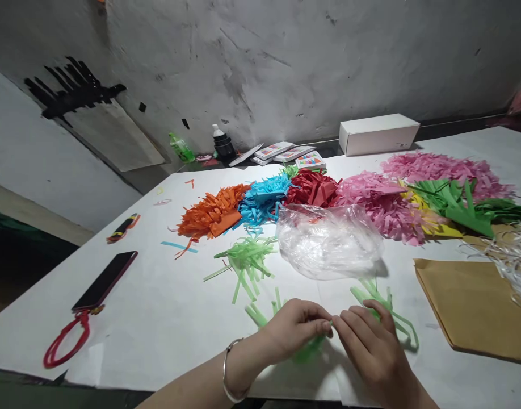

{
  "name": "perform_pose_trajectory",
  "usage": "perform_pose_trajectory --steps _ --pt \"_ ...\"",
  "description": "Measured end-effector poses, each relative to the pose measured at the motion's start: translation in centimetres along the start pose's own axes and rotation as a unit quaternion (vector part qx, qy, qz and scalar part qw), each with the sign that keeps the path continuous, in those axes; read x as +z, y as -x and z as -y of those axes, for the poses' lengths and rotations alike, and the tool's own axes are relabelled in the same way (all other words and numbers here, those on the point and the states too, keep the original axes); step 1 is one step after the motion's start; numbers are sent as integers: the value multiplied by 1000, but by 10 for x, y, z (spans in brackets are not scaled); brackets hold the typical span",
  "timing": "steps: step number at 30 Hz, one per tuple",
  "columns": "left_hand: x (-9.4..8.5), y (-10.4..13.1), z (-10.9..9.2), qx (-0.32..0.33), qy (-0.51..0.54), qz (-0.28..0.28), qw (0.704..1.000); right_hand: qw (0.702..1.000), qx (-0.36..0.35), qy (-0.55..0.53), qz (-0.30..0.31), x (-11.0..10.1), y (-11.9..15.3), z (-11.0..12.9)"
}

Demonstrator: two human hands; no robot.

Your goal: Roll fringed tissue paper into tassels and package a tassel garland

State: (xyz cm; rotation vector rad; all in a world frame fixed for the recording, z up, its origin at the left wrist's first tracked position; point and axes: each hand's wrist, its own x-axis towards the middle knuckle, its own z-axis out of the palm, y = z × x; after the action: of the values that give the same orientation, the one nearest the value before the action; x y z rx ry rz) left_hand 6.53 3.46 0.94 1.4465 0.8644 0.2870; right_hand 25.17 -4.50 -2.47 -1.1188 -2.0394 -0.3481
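Close to the front edge of the table, my left hand (301, 326), with a silver bangle on its wrist, pinches the middle of a light green tissue paper tassel (307, 349). My right hand (373, 346) meets it fingertip to fingertip, its fingers closed on the same tassel. Fringed green strips (377, 295) stick out beyond both hands; the pinched middle is mostly hidden by my fingers. Just beyond my left hand lies another light green tassel (246, 258), spread loose on the white table (167, 318).
Behind stand fringed paper piles: orange (213, 213), blue (264, 199), red (314, 187), pink (375, 204) and green (456, 204). A clear plastic bag (328, 241) lies before them. Brown paper (477, 307) sits right; a phone (105, 281) with a red strap lies left; a white box (379, 134) stands behind.
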Motion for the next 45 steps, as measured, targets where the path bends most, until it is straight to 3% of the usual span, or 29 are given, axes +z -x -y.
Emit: perform_pose_trajectory --steps 4,7,11,16,19,22,26,28,30,33,38,41,45 --pt "3 -4 -11 -16 188 -9 982 997 37 -48 -38 -6 -11 -7" --pt "10 -11 -16 11 236 -40 971 982 118 -131 -70 0 -17 -6" --pt "17 -24 -18 93 259 -117 954 949 215 -212 -88 13 -23 -4" --pt "5 -40 -25 119 247 -120 954 948 157 -262 -86 17 -41 -22" --pt "-9 -44 -31 146 184 -122 964 953 114 -269 -77 18 -55 -36" --pt "-23 -44 -37 194 63 -162 965 946 154 -283 -29 21 -68 -47" --pt "-45 -52 -47 224 -53 -182 956 888 258 -363 115 31 -80 -59" --pt "-60 -66 -50 224 -117 -195 948 857 311 -386 141 38 -83 -65" --pt "-74 -88 -53 215 -220 -209 928 841 347 -392 138 47 -87 -70" --pt "-89 -132 -51 191 -345 -193 898 843 347 -389 135 65 -91 -77" --pt "-95 -195 -36 134 -441 -158 873 854 367 -349 121 93 -84 -92" --pt "-95 -210 -27 103 -491 -138 854 858 374 -333 115 95 -75 -100" --pt "-95 -213 -24 86 -534 -123 832 862 367 -328 124 88 -74 -102"
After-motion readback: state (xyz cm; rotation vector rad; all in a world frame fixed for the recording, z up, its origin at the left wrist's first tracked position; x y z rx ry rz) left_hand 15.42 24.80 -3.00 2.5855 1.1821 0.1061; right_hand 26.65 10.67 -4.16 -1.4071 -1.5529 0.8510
